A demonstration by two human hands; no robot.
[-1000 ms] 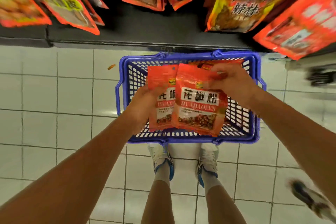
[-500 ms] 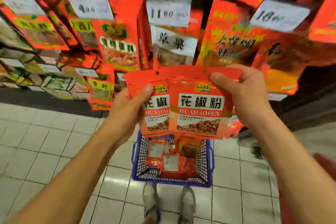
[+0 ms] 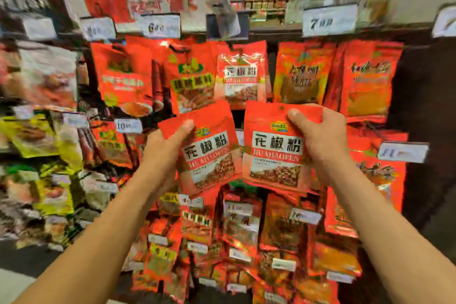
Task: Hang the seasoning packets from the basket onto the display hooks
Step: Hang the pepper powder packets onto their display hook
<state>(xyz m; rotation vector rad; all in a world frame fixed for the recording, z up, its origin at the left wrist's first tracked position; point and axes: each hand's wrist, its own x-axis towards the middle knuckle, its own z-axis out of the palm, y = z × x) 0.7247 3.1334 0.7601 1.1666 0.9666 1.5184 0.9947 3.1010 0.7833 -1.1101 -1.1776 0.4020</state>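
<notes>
With each hand pinching one packet, the left hand (image 3: pixel 162 145) on the tilted packet (image 3: pixel 209 153) and the right hand (image 3: pixel 318 136) on the upright packet (image 3: pixel 276 148), the person is mid-carry and must next thread a hole onto the matching hook's row (image 3: pixel 240 74)

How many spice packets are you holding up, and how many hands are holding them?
Red packets held up: 2, one in the left hand at, one in the right hand at.
Hands: 2.
Total: 4.
</notes>
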